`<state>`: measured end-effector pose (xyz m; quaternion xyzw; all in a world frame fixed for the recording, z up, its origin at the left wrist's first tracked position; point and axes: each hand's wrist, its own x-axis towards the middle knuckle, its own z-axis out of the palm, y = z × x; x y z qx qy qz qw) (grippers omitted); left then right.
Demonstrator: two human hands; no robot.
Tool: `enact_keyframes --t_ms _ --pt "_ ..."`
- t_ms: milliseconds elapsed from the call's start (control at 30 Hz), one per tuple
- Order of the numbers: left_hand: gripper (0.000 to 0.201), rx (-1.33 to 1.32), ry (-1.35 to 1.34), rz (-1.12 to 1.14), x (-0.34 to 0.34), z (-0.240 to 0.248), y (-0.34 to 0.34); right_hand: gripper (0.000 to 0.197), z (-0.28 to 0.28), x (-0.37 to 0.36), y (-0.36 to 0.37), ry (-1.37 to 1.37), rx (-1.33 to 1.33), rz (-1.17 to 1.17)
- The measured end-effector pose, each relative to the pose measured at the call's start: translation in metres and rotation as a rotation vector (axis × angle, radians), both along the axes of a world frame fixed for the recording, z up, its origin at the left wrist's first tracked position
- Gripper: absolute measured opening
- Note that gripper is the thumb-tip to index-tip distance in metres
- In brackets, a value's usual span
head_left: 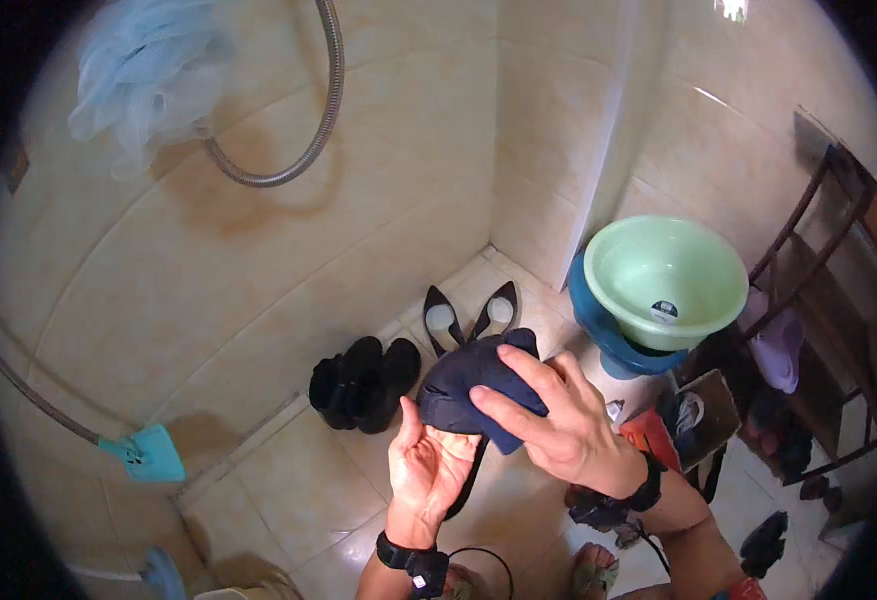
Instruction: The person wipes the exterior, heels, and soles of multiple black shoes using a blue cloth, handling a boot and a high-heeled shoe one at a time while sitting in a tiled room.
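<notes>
A dark navy cloth (479,385) is bunched up in front of me between both hands. My left hand (431,468) supports it from below, palm up, with the thumb against its side and the fingers hidden under it. From the right, my right hand (567,428) presses its fingers over the top. Whether something is wrapped inside the cloth, I cannot tell. Below it shows a thin dark curved edge (467,485) of something I cannot make out. Just beyond the cloth, a pair of dark pointed flat shoes (499,308) stands on the tiled floor.
Black boots (364,385) stand by the left wall. A light green basin (667,275) rests on a blue one (609,345) at right, beside a dark metal rack (819,330) with a lilac shoe (779,345). A shower hose (331,90) and blue bath puff (154,80) hang upper left.
</notes>
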<state>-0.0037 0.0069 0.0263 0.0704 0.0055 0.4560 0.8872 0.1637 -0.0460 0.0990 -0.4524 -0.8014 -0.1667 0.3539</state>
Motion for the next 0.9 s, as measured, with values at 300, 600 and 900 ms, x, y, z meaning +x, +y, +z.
enact_keyframes --t_ms 300,600,900 --pt "0.053 -0.01 0.052 -0.04 0.005 -0.016 0.0 0.053 -0.001 0.007 -0.008 0.004 -0.039 -0.019" --pt "0.055 0.105 0.256 -0.037 0.006 -0.017 -0.005 0.048 -0.002 0.012 -0.015 -0.045 -0.017 -0.192" --pt "0.023 0.355 0.619 0.007 -0.007 -0.043 -0.004 0.051 -0.006 0.024 -0.017 -0.003 -0.096 -0.267"
